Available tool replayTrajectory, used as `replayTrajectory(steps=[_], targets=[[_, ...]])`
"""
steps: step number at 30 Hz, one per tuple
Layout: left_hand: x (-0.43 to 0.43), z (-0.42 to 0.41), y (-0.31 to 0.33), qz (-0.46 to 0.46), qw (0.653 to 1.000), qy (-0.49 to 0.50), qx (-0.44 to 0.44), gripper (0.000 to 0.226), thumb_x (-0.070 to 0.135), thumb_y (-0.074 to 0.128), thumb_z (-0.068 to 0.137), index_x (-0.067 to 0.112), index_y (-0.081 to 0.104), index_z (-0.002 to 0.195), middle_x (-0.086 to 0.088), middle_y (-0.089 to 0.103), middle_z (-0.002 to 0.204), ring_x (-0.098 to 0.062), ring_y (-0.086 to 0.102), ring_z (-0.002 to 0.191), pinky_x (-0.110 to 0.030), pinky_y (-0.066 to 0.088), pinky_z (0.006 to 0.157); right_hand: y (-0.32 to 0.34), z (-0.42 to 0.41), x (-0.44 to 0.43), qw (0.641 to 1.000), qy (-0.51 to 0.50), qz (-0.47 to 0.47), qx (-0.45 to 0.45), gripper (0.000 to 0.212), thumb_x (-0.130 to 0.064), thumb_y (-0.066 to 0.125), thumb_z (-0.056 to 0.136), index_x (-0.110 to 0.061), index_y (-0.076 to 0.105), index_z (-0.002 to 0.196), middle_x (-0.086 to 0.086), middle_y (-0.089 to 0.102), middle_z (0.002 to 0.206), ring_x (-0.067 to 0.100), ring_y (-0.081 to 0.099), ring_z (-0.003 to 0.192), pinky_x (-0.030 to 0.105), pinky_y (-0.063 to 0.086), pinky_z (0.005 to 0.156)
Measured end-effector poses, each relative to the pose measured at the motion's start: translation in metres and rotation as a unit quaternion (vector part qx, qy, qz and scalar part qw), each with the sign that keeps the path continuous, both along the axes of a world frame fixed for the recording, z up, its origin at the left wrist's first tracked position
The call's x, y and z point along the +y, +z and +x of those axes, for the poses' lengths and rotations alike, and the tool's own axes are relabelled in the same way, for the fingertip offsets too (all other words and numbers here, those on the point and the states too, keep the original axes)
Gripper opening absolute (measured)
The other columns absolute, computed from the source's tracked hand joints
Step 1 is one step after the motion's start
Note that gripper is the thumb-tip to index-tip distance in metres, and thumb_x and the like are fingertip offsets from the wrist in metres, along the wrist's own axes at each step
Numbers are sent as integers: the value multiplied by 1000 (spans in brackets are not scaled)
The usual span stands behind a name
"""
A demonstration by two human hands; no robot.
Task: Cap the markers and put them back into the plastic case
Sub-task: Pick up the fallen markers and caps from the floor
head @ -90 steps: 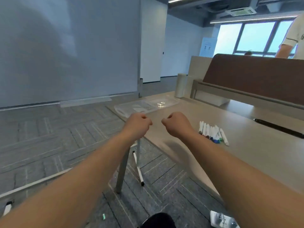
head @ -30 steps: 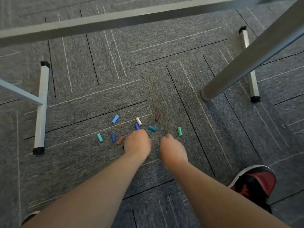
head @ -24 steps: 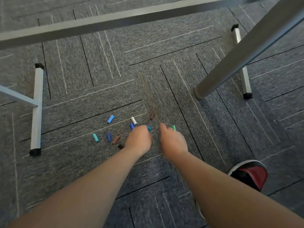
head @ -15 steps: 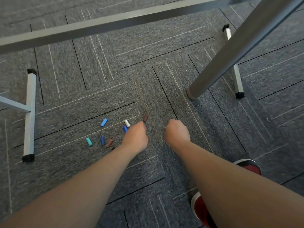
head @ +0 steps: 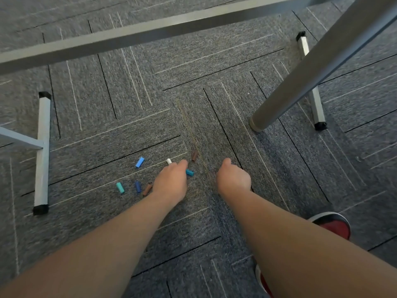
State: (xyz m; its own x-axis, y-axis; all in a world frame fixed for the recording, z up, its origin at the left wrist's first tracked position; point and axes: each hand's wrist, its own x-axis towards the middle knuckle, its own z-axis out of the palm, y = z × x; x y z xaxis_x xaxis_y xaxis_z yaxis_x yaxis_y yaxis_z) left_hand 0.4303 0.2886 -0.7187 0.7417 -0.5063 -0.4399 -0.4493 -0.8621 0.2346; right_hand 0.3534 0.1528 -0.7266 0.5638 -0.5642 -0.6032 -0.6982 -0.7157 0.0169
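Though scattered, stubby caps [head: 139, 162] blue, teal, brown, white; fingers [head: 226, 161] curled, hold unclear

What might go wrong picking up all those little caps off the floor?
The left hand covers part of the pile, so a cap under it might get missed. The far brown cap blends into the grey carpet and is easy to overlook. A step with the red shoe might crush one.

We stretch both bare forearms forward and down, side by side and apart. Our left hand [head: 171, 182] is knuckles-up, its fingers curled under and hidden. Our right hand [head: 233, 179] is bunched into a fist, thumb tip raised; we cannot see inside either palm.
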Motion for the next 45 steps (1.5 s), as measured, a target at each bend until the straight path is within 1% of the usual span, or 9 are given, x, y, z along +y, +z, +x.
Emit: replayTrajectory(steps=[6, 10, 17, 21, 25, 30, 33, 38, 45], targets=[[0, 5, -9, -18, 999, -27, -40, 16, 15, 62, 92, 22, 56, 105, 4, 51, 90, -16, 50, 84, -31, 45, 65, -1, 13, 8, 999, -15, 30, 12, 37, -8, 45, 96, -4, 40, 132, 13, 68, 109, 29, 67, 93, 36, 44, 61], [-6, 4, -16, -9, 996, -70, -58, 20, 13, 65, 89, 22, 59, 105, 2, 49, 92, -19, 50, 88, -32, 41, 64, 2, 22, 10, 996, -45, 63, -54, 27, -24, 43, 100, -7, 48, 120, 9, 68, 101, 28, 62, 81, 34, 41, 60], [-6, 4, -24, 18, 995, -87, -50, 17, 10, 65, 90, 13, 58, 105, -2, 50, 99, -16, 44, 80, -30, 39, 64, 10, 36, 11, 990, -38, 105, -88, 35, -30, 43, 100, -8, 48, 126, 9, 66, 108, 27, 64, 90, 35, 49, 68], [0, 9, -15, 4, 999, -45, -21, 10, 14, 55, 98, 13, 52, 107, -3, 56, 98, -16, 46, 74, -29, 36, 61, 9, 45, 13, 984, -68, 130, -100, 29, -25, 42, 100, -9, 49, 124, 9, 65, 109, 28, 63, 94, 40, 52, 76], [7, 21, -4, -30, 999, 32, 21, 3, 15, 46, 102, 14, 46, 100, 2, 50, 82, -10, 46, 65, -25, 28, 50, 11, 57, 18, 979, -108, 140, -102, 16, -20, 50, 96, -7, 59, 98, 6, 67, 89, 25, 65, 81, 37, 55, 71], [16, 48, 8, -45, 990, 121, 64, 9, 1, 48, 95, 8, 53, 96, -8, 56, 94, -19, 55, 73, -34, 44, 57, 13, 72, 23, 984, -101, 120, -88, 20, -13, 50, 95, -10, 59, 77, 5, 61, 74, 26, 59, 70, 33, 47, 62], [23, 60, 11, -21, 985, 139, 102, 13, -1, 51, 93, 5, 61, 98, -8, 58, 87, -23, 57, 78, -41, 49, 72, 10, 79, 25, 987, -96, 109, -76, 26, -19, 48, 100, -8, 59, 79, 6, 61, 75, 28, 61, 73, 35, 49, 65], [28, 71, 2, -6, 985, 145, 97, 15, 4, 47, 96, 6, 62, 99, -10, 65, 93, -26, 61, 83, -40, 49, 72, 6, 90, 29, 990, -101, 84, -53, 49, -48, 41, 102, -6, 63, 89, 7, 63, 79, 25, 62, 70, 33, 45, 59], [20, 76, -19, 26, 980, 160, 114, 36, 38, 54, 99, 8, 64, 83, -5, 63, 74, -19, 58, 63, -32, 37, 53, 0, 96, 32, 997, -59, 36, -32, 17, -22, 52, 100, -11, 66, 102, 5, 67, 88, 24, 55, 72, 32, 42, 63]])
